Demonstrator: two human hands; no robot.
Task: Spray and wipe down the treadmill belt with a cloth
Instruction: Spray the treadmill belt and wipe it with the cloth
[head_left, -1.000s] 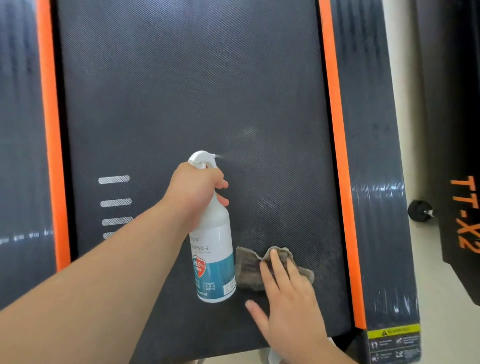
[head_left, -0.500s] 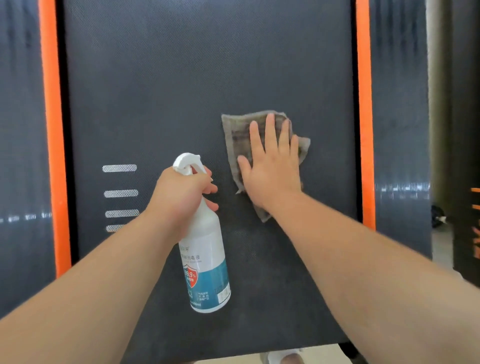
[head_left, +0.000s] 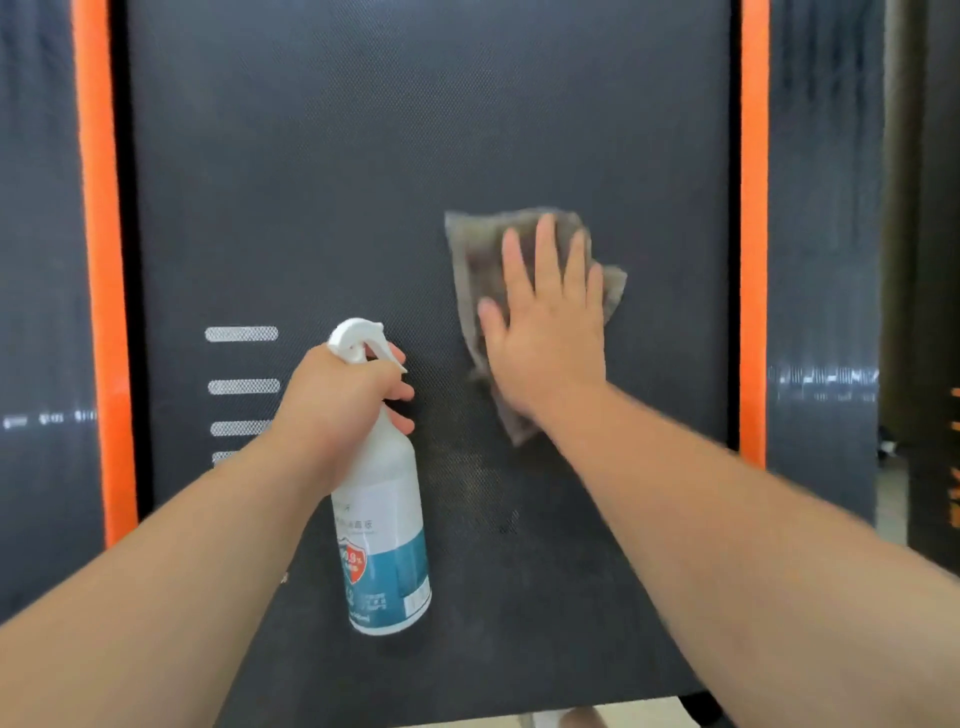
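The right hand (head_left: 545, 332) is laid flat on a grey-brown cloth (head_left: 475, 249), its fingers straight and slightly spread, with nothing gripped; the cloth is pressed against the treadmill belt (head_left: 363, 156) right of the belt's middle. The cloth is spread out unevenly, its edges seen beyond the fingertips, to the left of the thumb, and below the wrist. The left hand (head_left: 337, 400) is wrapped around the neck of a spray bottle (head_left: 387, 545), with fingers curled at the white trigger head (head_left: 356, 332). The bottle is held just above or on the belt, which of the two cannot be told, left of the cloth and apart from it, its nozzle turned away from the person. A white body and a blue-and-white label with a red shield mark are seen on the bottle; the print is too blurred to be read. A faint speckled patch (head_left: 478, 478) is seen on the dark textured belt below the cloth, between the two forearms. Short white bars (head_left: 241, 333) are printed on the belt in a column left of the bottle, the lower ones partly hidden by the left forearm. The belt is bordered by an orange strip on the left (head_left: 98, 260) and another on the right (head_left: 753, 234), and dark side rails (head_left: 823, 208) are seen beyond them.
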